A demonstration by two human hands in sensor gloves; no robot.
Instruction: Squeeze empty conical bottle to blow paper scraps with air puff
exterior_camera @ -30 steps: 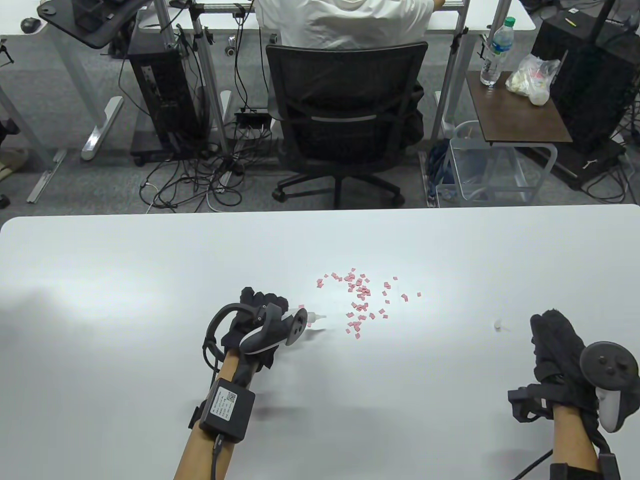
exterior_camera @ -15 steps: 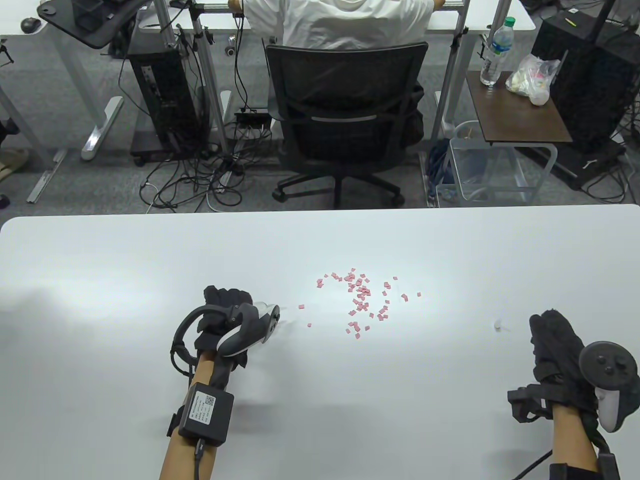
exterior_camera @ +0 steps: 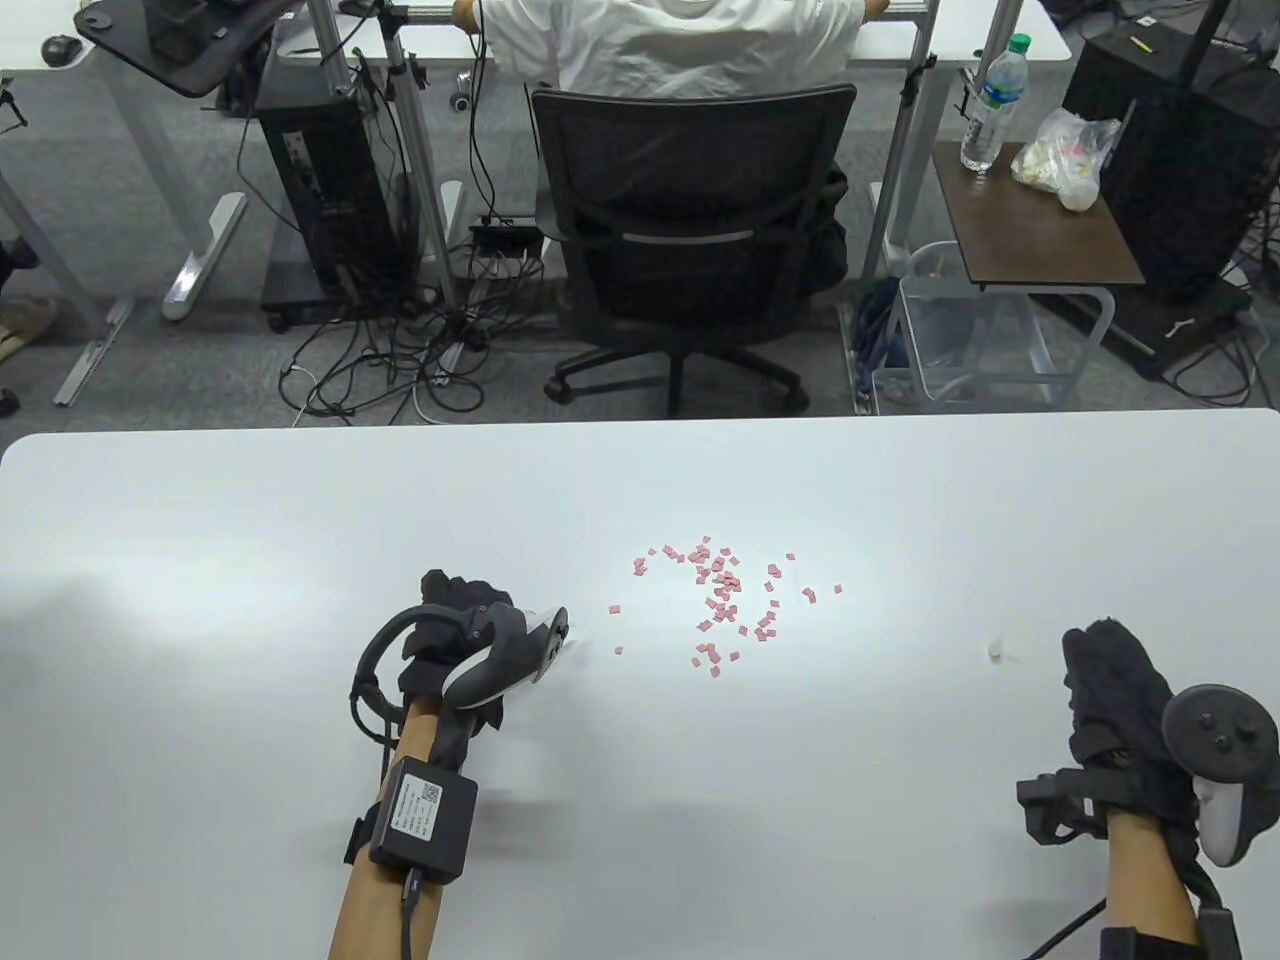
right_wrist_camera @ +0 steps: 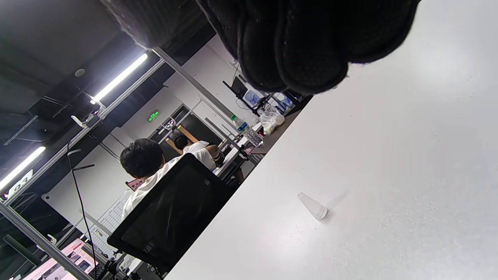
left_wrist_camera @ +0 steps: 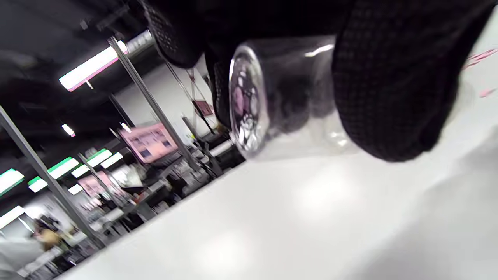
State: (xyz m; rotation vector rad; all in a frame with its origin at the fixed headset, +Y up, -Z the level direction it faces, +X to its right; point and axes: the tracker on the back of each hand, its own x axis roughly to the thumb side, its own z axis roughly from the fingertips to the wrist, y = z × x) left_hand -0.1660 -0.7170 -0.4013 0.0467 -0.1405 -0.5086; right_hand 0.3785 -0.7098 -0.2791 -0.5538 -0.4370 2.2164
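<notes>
A clear conical bottle [left_wrist_camera: 288, 97] lies sideways in my left hand [exterior_camera: 465, 610], whose gloved fingers [left_wrist_camera: 389, 85] wrap round its body just above the white table [exterior_camera: 250, 540]. In the table view only a sliver of the bottle [exterior_camera: 532, 615] shows beside the tracker, its tip aimed right at the pink paper scraps [exterior_camera: 722, 590]. The nearest stray scraps [exterior_camera: 613, 607] lie a short way from the tip. My right hand [exterior_camera: 1110, 690] rests idle on the table at the far right and holds nothing.
A small clear cone-shaped cap [exterior_camera: 997, 651] lies on the table just left of my right hand; the right wrist view shows the cap [right_wrist_camera: 313, 206] too. Beyond the far edge, a person sits in a black office chair [exterior_camera: 690, 230].
My left hand drew back to the left with the bottle, away from the scraps, then eased slightly right. One stray scrap near the tip shifted a little right. The right hand stayed put.
</notes>
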